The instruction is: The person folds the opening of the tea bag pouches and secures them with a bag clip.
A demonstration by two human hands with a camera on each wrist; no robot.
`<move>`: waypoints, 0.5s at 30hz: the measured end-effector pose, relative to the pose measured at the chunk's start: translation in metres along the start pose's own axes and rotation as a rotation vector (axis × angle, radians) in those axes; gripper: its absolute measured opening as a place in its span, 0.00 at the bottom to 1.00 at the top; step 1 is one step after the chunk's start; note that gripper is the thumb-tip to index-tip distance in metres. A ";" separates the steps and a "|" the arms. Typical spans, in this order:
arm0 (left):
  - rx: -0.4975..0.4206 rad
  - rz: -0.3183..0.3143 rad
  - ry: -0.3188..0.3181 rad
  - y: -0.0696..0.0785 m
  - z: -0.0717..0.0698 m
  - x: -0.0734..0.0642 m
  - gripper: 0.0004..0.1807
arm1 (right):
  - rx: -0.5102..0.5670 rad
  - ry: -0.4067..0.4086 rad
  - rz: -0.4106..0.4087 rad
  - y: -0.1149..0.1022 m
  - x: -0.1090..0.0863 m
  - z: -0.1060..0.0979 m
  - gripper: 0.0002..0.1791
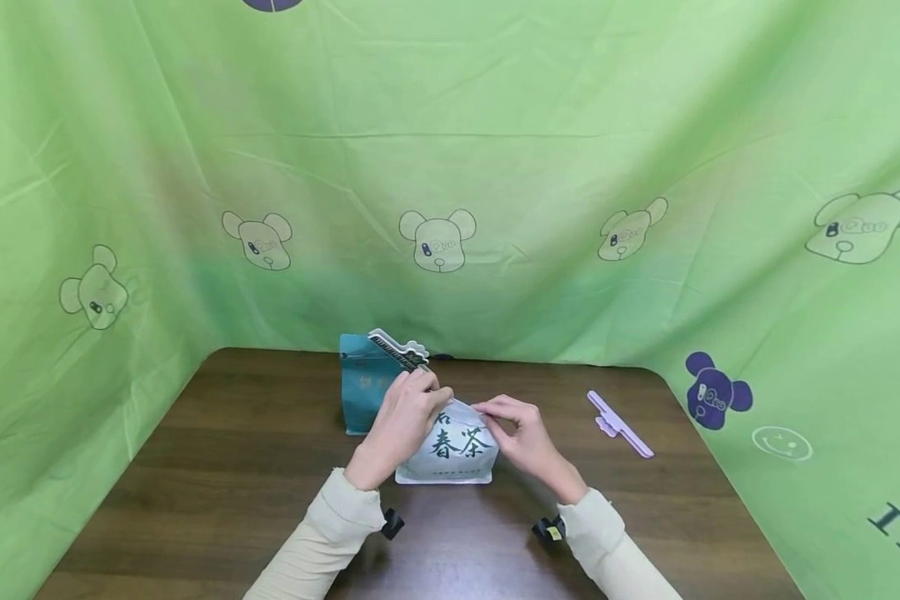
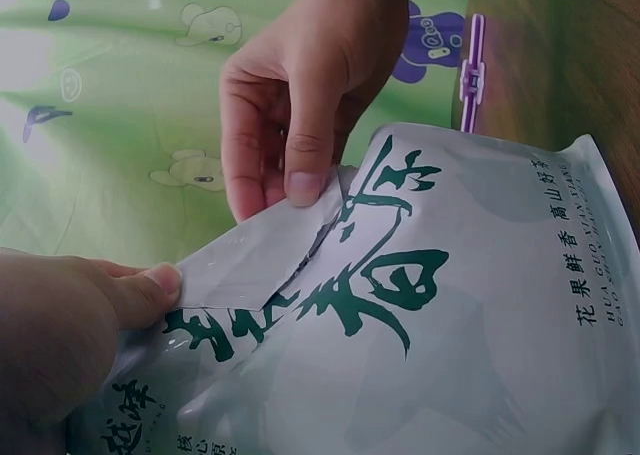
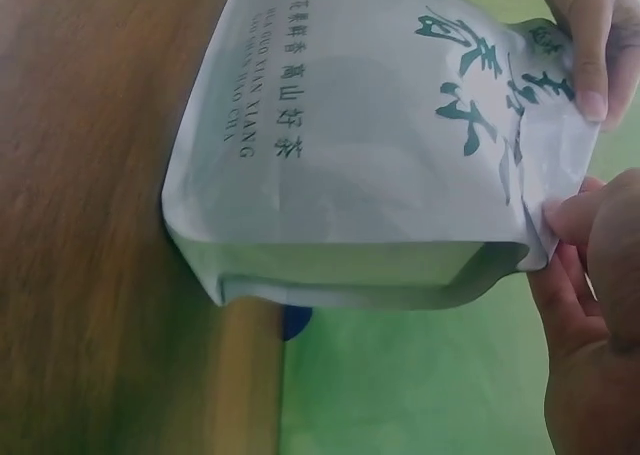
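A white tea bag with large green characters stands upright on the table, its top edge folded down into a flap. My left hand pinches the flap's left end between thumb and fingers. At the flap's other end, the thumb and fingertips of my right hand pinch the fold. The left wrist view shows both thumbs on the flap, which lies slantwise over part of the lettering. Seen from the right wrist, the bag's gusseted side bulges, so the bag looks filled.
Behind my left hand stands a teal pouch. A pale strip with dark marks and a scalloped edge slants across its top. On the right of the brown table lies a lilac sealing clip. Green printed cloth hangs around the table.
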State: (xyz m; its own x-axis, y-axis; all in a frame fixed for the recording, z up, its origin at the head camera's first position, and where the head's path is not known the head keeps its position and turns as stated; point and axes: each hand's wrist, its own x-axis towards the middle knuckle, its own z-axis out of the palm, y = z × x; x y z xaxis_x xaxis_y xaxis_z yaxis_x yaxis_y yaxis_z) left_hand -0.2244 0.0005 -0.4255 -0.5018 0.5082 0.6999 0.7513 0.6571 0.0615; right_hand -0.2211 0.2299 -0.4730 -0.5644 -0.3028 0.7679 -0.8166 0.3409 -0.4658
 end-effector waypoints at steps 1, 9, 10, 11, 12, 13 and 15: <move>-0.001 -0.002 0.000 0.000 0.000 0.000 0.02 | 0.008 0.006 0.012 -0.005 0.001 -0.001 0.17; -0.002 -0.007 0.010 0.001 0.000 0.001 0.02 | 0.015 0.002 0.046 -0.032 0.008 -0.011 0.14; -0.003 -0.007 0.010 0.001 0.000 0.001 0.02 | 0.008 -0.009 0.038 -0.033 0.008 -0.012 0.14; -0.003 -0.007 0.010 0.001 0.000 0.001 0.02 | 0.004 -0.018 0.032 -0.033 0.007 -0.013 0.15; -0.004 -0.006 0.009 0.002 0.000 0.001 0.02 | -0.001 -0.026 0.026 -0.033 0.007 -0.013 0.16; -0.003 -0.006 0.009 0.002 0.000 0.001 0.02 | -0.004 -0.032 0.023 -0.033 0.006 -0.014 0.16; -0.004 -0.005 0.004 0.002 -0.001 0.001 0.02 | -0.001 -0.046 0.026 -0.033 0.006 -0.015 0.17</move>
State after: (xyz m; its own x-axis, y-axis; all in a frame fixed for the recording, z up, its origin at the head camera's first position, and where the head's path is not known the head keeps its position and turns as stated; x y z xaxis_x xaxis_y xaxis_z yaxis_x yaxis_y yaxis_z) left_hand -0.2227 0.0018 -0.4240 -0.5040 0.5022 0.7027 0.7504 0.6574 0.0685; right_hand -0.1954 0.2306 -0.4466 -0.5901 -0.3345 0.7348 -0.8017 0.3501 -0.4844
